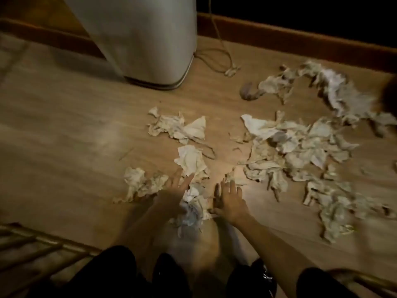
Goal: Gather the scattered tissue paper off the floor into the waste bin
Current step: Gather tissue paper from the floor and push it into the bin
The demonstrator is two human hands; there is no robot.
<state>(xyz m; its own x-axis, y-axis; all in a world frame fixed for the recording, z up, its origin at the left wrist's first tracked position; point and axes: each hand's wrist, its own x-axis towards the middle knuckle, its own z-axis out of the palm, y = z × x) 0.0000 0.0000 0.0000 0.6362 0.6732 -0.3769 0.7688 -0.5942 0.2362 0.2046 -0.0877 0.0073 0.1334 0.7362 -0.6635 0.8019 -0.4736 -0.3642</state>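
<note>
Crumpled white tissue paper lies scattered over the wooden floor (64, 130). A small heap of tissue (193, 206) sits between my two hands. My left hand (174, 195) presses against its left side, fingers spread. My right hand (228, 201) rests flat on the floor at its right side, fingers apart. More tissue (189, 160) lies just beyond my fingertips, another clump (139, 183) to the left, and a big spread (300, 151) to the right. The grey waste bin (148, 39) stands at the back, its top out of frame.
A thin cord (223, 52) loops on the floor right of the bin. A wooden skirting board (300, 31) runs along the back. Wooden slats (32, 250) lie at the lower left. My dark-clothed knees fill the bottom edge.
</note>
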